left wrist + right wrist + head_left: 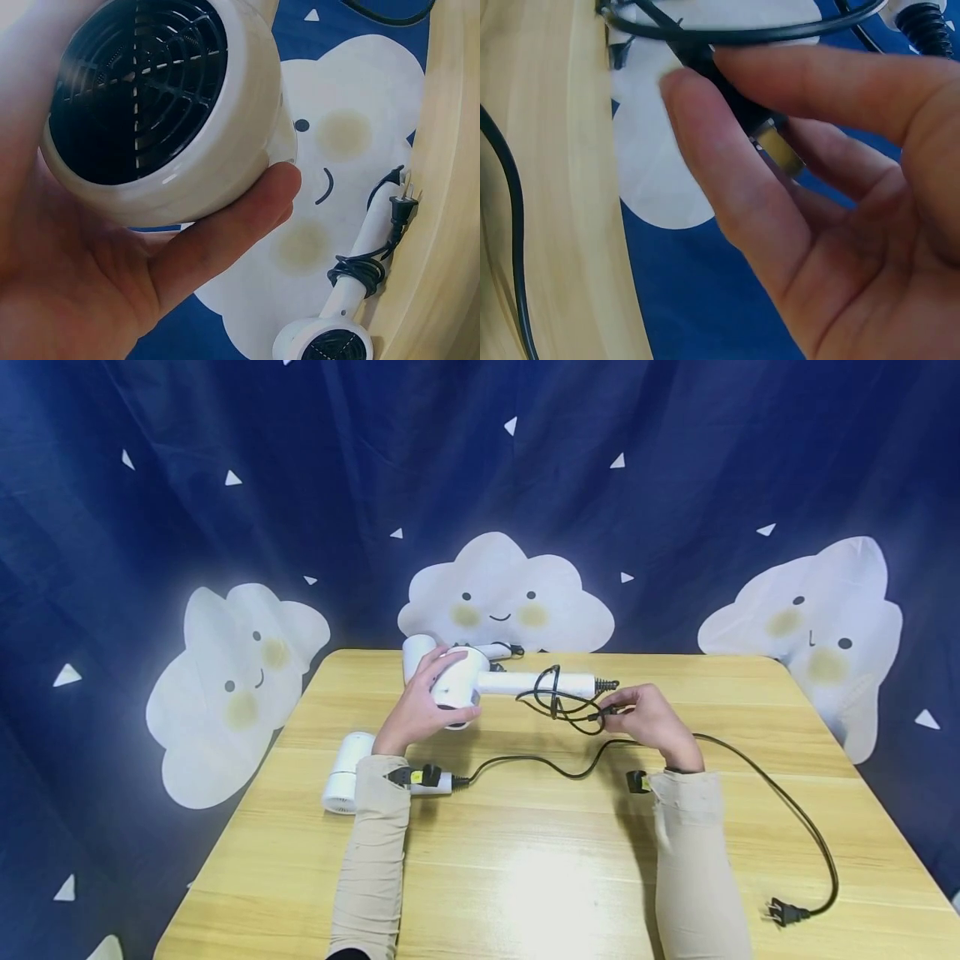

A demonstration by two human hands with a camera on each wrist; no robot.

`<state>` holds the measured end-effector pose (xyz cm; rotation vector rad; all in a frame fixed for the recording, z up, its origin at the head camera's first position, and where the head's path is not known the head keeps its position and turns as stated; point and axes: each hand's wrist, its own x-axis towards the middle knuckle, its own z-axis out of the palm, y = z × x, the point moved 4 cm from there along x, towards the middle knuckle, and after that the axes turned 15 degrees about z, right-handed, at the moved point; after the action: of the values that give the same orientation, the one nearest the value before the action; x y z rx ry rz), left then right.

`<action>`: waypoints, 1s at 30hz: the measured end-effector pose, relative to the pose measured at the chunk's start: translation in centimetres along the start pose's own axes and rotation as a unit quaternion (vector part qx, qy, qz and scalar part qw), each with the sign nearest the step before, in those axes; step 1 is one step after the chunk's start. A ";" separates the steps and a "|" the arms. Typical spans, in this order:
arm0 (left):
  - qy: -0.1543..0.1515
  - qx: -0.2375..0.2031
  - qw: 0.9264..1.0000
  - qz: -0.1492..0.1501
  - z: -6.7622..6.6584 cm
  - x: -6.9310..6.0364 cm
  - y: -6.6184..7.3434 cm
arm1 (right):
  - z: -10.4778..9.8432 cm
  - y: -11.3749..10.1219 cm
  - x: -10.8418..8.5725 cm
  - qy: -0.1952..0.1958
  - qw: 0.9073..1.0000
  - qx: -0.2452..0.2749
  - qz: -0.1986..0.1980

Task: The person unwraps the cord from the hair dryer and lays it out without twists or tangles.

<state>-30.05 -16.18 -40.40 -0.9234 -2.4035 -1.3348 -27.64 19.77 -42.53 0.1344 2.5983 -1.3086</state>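
My left hand (422,708) grips the round head of a white hair dryer (498,682), holding it above the table with the handle pointing right. In the left wrist view, the thumb and palm curve round the head, beside its dark round grille (142,90). A black cord (555,695) is looped loosely around the handle. Right of the handle's end, my right hand (651,720) pinches the cord's black plug (739,105) between thumb and fingers. The plug's metal prongs (780,150) point toward the palm in the right wrist view.
A second white hair dryer (349,774) lies at the left, partly behind the left forearm. Its cord (528,758) stretches across the wooden table (525,852) to a plug (787,912) at front right. Another dryer (360,262), its cord wrapped, lies along the back edge.
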 end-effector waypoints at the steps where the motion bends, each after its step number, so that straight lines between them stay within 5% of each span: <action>1: -0.002 0.000 1.000 -0.001 0.0 0.0 0.0 | -0.1 0.0 0.1 0.014 1.000 -0.002 -0.002; 9: -0.023 0.013 1.000 0.007 0.4 0.1 0.2 | -1.0 -0.2 0.1 0.127 0.991 0.032 -0.011; 17: -0.044 0.013 0.999 0.018 0.9 0.2 0.4 | -1.8 -0.4 -0.2 0.242 0.960 0.142 0.007; 20: -0.046 0.014 0.999 0.018 1.0 0.2 0.4 | -2.1 -0.5 -0.4 0.256 0.936 0.241 -0.003; 28: -0.052 0.015 0.998 0.011 1.2 0.2 0.3 | -2.5 -1.4 -0.8 0.224 0.840 0.485 -0.096; 30: -0.050 0.014 0.999 0.011 1.2 0.2 0.3 | -2.5 -1.7 -0.9 0.209 0.825 0.512 -0.116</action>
<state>-29.90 -15.02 -40.76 -1.0292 -2.4709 -1.2731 -27.44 20.80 -39.55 0.3046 1.8746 -2.9106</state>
